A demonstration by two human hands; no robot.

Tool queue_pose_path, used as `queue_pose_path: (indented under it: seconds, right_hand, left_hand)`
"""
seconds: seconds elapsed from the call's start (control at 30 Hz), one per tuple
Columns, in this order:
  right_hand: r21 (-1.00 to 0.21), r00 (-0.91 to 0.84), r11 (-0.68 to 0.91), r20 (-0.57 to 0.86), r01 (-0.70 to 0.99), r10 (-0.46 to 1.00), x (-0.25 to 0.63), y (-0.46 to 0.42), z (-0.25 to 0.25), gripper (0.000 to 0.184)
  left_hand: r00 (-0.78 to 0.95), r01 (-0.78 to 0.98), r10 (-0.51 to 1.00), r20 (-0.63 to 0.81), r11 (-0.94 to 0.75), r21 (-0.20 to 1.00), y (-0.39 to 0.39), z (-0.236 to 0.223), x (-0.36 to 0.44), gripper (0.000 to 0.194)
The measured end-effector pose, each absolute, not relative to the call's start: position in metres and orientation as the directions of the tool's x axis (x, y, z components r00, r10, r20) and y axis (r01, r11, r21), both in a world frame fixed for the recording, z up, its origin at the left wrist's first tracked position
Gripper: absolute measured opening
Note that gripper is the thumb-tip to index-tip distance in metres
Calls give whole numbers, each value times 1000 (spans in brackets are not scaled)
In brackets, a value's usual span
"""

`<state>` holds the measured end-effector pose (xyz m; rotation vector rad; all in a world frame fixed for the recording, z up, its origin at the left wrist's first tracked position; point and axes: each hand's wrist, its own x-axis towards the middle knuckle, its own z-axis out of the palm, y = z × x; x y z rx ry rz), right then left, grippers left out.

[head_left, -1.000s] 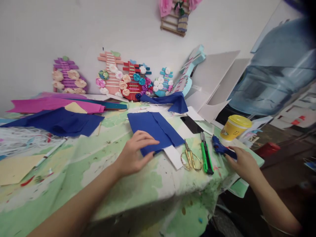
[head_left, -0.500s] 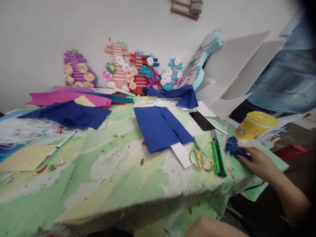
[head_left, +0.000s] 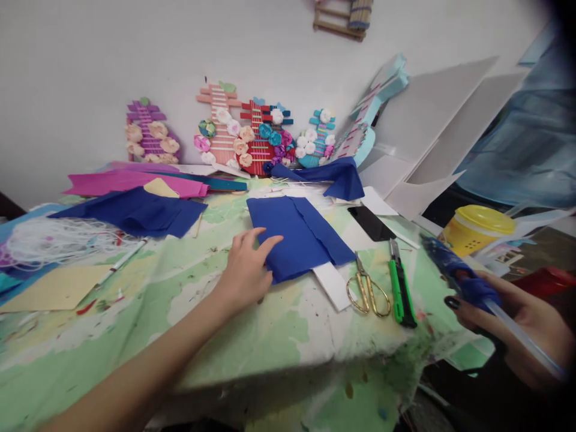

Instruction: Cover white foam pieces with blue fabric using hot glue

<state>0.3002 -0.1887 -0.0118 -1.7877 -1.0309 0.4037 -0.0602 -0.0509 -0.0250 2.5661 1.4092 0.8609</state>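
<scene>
At the right edge, my right hand point(head_left: 526, 318) is wrapped around a blue hot glue gun point(head_left: 465, 279), raised above the table corner. A clear glue stick point(head_left: 524, 339) pokes out of its back end. My left hand point(head_left: 247, 270) reaches over the left edge of the dark blue paper point(head_left: 288, 234), fingers apart, thumb over the sheet; whether it touches is hard to tell. Under the paper's near right side a white strip point(head_left: 333, 288) sticks out. Beside it lie gold-handled scissors point(head_left: 368, 294) and a green box cutter point(head_left: 402, 288).
A black phone point(head_left: 371, 223) lies behind the cutter, and a yellow lidded tub point(head_left: 477, 231) stands at the right. Decorated paper guitars point(head_left: 261, 138) lean on the wall. More blue paper point(head_left: 135, 210), magenta sheets point(head_left: 135, 182) and white string point(head_left: 67, 240) lie at the left.
My right hand has lifted the glue gun off the table and brought it nearer. My left hand has come up from the bottom edge to the blue paper.
</scene>
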Motion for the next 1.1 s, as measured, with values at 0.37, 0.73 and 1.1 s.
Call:
queue_pose_path:
  seconds: [0.37, 0.73, 1.1]
  right_hand:
    - [-823, -52, 135, 128, 551, 990, 207, -168, -11, 18]
    - [-608, -272, 418, 321, 675, 907, 173, -132, -24, 17]
    - [-580, -396, 517, 333, 629, 856, 156, -108, -29, 15]
  left_hand:
    - [569, 602, 739, 360, -673, 430, -14, -30, -65, 19]
    - [411, 424, 830, 377, -540, 727, -11, -34, -69, 14]
    - [424, 374, 835, 351, -514, 772, -8, -33, -71, 15]
